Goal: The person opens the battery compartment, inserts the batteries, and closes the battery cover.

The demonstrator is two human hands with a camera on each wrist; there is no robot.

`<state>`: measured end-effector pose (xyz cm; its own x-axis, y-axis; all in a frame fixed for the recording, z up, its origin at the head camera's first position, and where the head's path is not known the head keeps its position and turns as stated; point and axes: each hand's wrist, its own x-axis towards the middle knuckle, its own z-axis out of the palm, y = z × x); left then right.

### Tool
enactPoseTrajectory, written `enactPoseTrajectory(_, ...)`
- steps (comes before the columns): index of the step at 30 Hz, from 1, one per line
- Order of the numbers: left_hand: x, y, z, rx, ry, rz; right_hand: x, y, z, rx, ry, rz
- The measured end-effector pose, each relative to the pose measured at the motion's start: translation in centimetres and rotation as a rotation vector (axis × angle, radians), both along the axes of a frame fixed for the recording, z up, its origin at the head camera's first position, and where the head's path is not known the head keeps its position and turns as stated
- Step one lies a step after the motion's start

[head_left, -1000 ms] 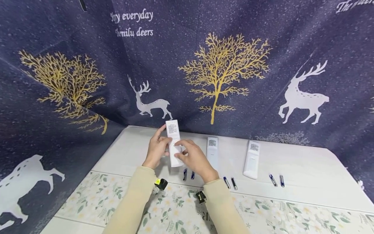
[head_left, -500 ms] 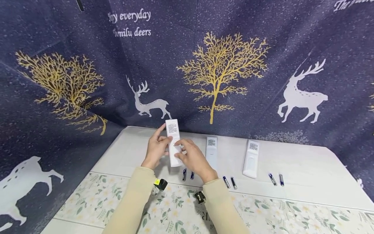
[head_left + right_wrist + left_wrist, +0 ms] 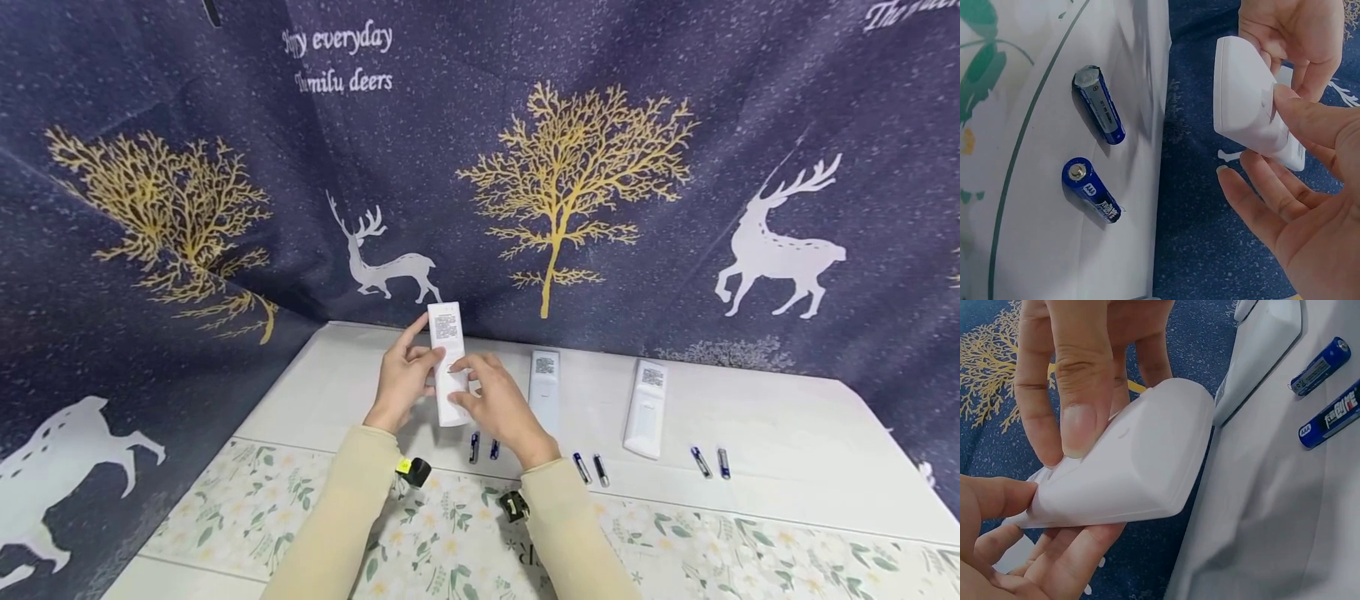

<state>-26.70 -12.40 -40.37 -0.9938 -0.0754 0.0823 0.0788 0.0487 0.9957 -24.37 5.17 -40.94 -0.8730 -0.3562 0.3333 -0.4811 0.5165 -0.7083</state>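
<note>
A white remote control [image 3: 452, 410] is held up over the table, its labelled back facing the head camera. My left hand [image 3: 402, 379] grips it along the left edge, thumb on the back and fingers behind. From the right, my right hand [image 3: 512, 412] pinches its lower half. In the right wrist view, the right thumb [image 3: 1310, 115] presses on the back by the battery cover, with fingers under the other face. Two blue AAA batteries [image 3: 1100, 106] lie on the table below the remote control; the left wrist view also shows blue batteries [image 3: 1322, 365].
Two more white remote controls, a middle one [image 3: 544, 387] and a right one [image 3: 646, 410], lie back up on the white table [image 3: 787, 433]. A battery pair [image 3: 591, 469] lies before the middle one, another pair [image 3: 711, 462] by the right one. A dark printed cloth [image 3: 637, 292] hangs behind.
The held remote control has shifted very slightly up and to the right. Both hands keep the same hold on it, and the things on the table stay put.
</note>
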Motion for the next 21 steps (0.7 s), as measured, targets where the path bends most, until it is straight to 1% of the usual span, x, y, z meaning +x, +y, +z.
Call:
enactPoseTrajectory(15,-0.16,-0.02,-0.09,0.005,0.01,-0.004,0.05,-0.04,-0.06,-0.04,-0.008,0.008)
enactPoseTrajectory(21,-0.15,-0.01,-0.07,-0.016,0.01,-0.005,0.14,0.05,0.07,-0.028,-0.021,0.003)
